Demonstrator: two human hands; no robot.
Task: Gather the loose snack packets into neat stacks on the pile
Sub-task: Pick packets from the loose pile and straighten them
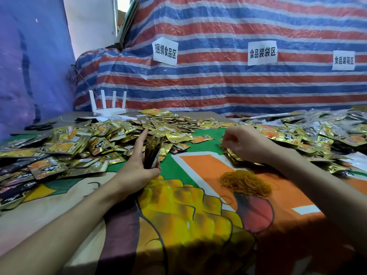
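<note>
Two bare hands reach over a printed tablecloth (198,225). Loose packets (79,143) lie there in numbers too great to count, heaped along the left side, across the back and down the right.

The left hand (137,167) grasps one bundle of packets (154,151), thumb curled on its near right side and straight fingers laid along its left. The bundle stands on edge at the near rim of the heap. Its long axis runs away from the person and its top leans a little rightward. Each packet is gold foil with an orange picture and a dark label (the print is too small to read).

The right hand (246,143) hovers with fingers curled over one low stack (231,154) lying flat. I cannot tell whether it pinches anything.

One tangle of orange rubber bands (245,182) sits just in front of that stack. Farther back stand one white router (108,105) with four antennas and one pair of scissors (40,127). Three paper signs (164,51) hang on a striped tarp (218,86).
</note>
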